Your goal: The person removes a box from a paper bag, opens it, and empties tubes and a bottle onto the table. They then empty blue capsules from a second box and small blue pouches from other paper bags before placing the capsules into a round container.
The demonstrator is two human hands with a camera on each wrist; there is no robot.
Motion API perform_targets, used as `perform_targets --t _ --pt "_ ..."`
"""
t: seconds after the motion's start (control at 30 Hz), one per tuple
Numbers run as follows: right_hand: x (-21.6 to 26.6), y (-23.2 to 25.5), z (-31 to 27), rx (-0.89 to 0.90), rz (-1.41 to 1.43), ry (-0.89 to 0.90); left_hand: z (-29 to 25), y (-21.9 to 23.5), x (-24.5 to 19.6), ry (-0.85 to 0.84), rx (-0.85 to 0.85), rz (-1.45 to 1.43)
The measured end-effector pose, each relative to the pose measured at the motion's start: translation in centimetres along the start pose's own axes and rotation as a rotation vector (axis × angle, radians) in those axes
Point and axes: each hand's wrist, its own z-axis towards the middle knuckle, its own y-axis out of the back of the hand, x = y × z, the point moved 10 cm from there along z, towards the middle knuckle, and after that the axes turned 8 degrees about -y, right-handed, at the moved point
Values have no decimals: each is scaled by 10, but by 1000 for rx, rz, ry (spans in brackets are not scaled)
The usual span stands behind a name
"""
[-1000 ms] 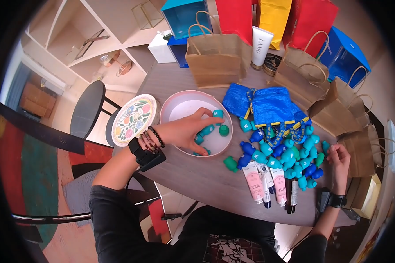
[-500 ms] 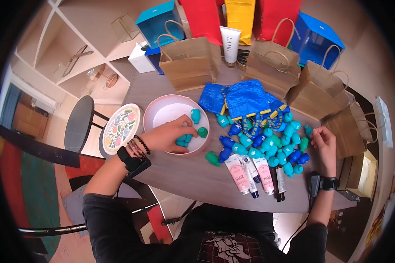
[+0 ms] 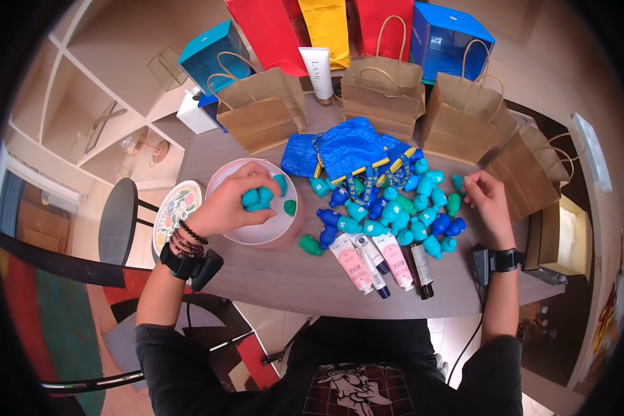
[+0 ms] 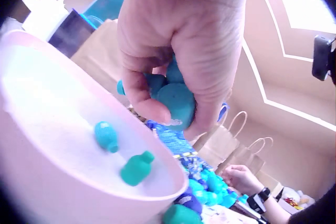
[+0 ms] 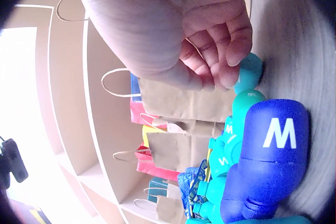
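My left hand (image 3: 232, 201) grips a cluster of small teal bottles (image 4: 177, 102) between thumb and fingers, raised over the round pink tub (image 3: 288, 234). Inside the tub lie a loose teal bottle (image 4: 106, 136) and a green bottle (image 4: 137, 169). My right hand (image 3: 489, 199) is held at the right side of the pile, fingers loosely curled. Its fingertips are right by a teal bottle (image 5: 250, 73) at the pile's edge. The pile mixes teal, green and dark blue bottles (image 5: 273, 155), some marked with a white letter.
Blue pouches (image 3: 353, 149) with yellow trim lie behind the pile. Pink tubes (image 3: 351, 263) and a dark bottle (image 3: 421, 270) lie in front. Brown paper bags (image 3: 263, 111) stand along the back and right, near a white tube (image 3: 317, 73). A floral lid (image 3: 177, 208) is left of the tub.
My left hand was spread over the bottles in the tub, then closed round several and lifted them. The right hand stays beside the pile. The head view has shifted, moving the scene leftward.
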Motion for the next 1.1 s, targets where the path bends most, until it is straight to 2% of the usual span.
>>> perform_targets --t 0.03,0.07,0.13,0.17,0.23,0.27,0.33,0.47,0.6,0.7,0.77,0.8,0.87,0.9,0.97,1.0,1.07,1.1 --pt "1 0 -1 0 1 1 8 2 -17 -76 0 76" --pt "2 -1 -1 2 10 4 16 -3 -20 -74 -2 79" --pt "4 -2 -1 8 20 15 32 -22 -46 -255 47 69" --pt "2 0 0 2 17 15 40 -30 -49 -255 43 74" --pt "-1 1 2 -8 14 19 52 -65 -51 -273 221 25" --pt "-3 1 2 -7 24 21 57 -72 -50 -276 219 28" --pt "-3 3 3 -10 31 25 63 -90 -46 -302 282 215" --pt "-4 3 3 -21 34 4 65 -84 -51 -337 215 399" --pt "-1 1 1 -15 36 17 56 -71 -56 -304 210 351" --pt "4 -1 -1 -15 35 29 45 -61 -62 -348 165 342" --pt "5 -1 -1 -16 32 36 41 -41 -61 -317 20 307" --pt "5 -1 -1 -15 35 43 39 -37 -59 -318 19 310" --pt "5 0 -1 -13 38 54 31 -2 -42 -173 -222 355" --pt "5 0 -1 -11 43 55 25 2 -32 -173 -225 359" --pt "7 -1 -1 -5 49 67 9 18 16 103 -326 335" --pt "7 -1 -2 -7 44 64 5 17 22 105 -334 341" --pt "9 -2 -2 -6 39 72 -6 -7 44 254 -163 161" --pt "8 -3 -2 -2 28 65 -5 -19 42 207 -61 176"
